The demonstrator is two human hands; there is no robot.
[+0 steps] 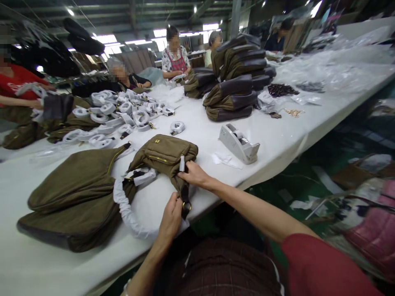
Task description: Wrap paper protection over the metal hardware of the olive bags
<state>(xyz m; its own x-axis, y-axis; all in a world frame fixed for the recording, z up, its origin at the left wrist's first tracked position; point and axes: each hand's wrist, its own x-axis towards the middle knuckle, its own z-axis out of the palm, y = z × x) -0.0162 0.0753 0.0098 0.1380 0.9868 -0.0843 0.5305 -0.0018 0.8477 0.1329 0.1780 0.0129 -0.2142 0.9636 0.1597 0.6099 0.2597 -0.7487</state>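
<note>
An olive handbag (pixel 165 150) with a yellow zip lies on the white table in front of me. Its dark strap end, with a gold ring, hangs toward the table's near edge. My right hand (pixel 194 174) is closed on the bag's right side, by a small white-wrapped tab. Lower down, my left hand (pixel 172 216) has its fingers closed at the strap end beside the ring. A white-wrapped handle (pixel 126 209) curves from the bag's left toward my left hand. Left of it lie larger olive bags (pixel 74 176) with dark bottoms.
A tape dispenser (pixel 239 143) stands right of the handbag, near white paper scraps (pixel 226 159). Behind are many white-wrapped straps (pixel 123 111) and a stack of olive bags (pixel 231 98). Several people work around the table. The table's near edge (pixel 277 166) runs diagonally rightward.
</note>
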